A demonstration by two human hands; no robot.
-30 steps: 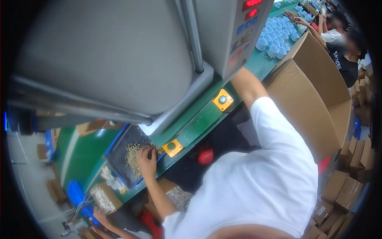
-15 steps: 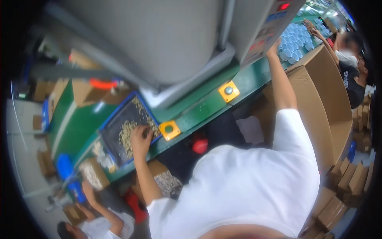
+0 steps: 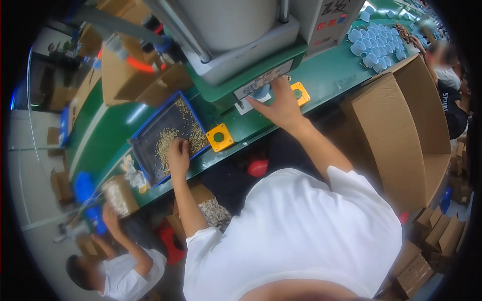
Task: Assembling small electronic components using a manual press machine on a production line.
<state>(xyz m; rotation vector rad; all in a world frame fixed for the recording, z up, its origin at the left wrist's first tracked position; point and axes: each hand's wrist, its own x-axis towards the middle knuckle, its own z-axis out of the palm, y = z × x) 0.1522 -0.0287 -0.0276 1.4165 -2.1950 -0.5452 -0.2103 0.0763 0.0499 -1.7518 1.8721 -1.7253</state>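
Note:
My left hand [image 3: 178, 156] is over a blue-rimmed dark tray [image 3: 149, 146], fingers bent together among small yellowish metal-looking parts [image 3: 164, 143]. Whatever is between those fingertips is too small to make out. Under the head of a grey and green press [image 3: 246, 55], my right hand [image 3: 285, 111] has thumb and fingers around a light-blue cup [image 3: 261, 92], which the press and hand partly hide. Two yellow button boxes sit on the green bench; one button box [image 3: 219, 137] is beside the tray, the other button box [image 3: 301, 94] just right of my right hand.
Many light-blue cups [image 3: 374, 44] stand on the bench at the far right. A big open cardboard box [image 3: 381, 135] is at my right. Co-workers are at the lower left and far right. Another cardboard box [image 3: 125, 75] stands behind the tray.
My right hand has moved left from the light-blue cups to beneath the press, now with a cup in it. My left hand stays in the tray, its fingers still bent together.

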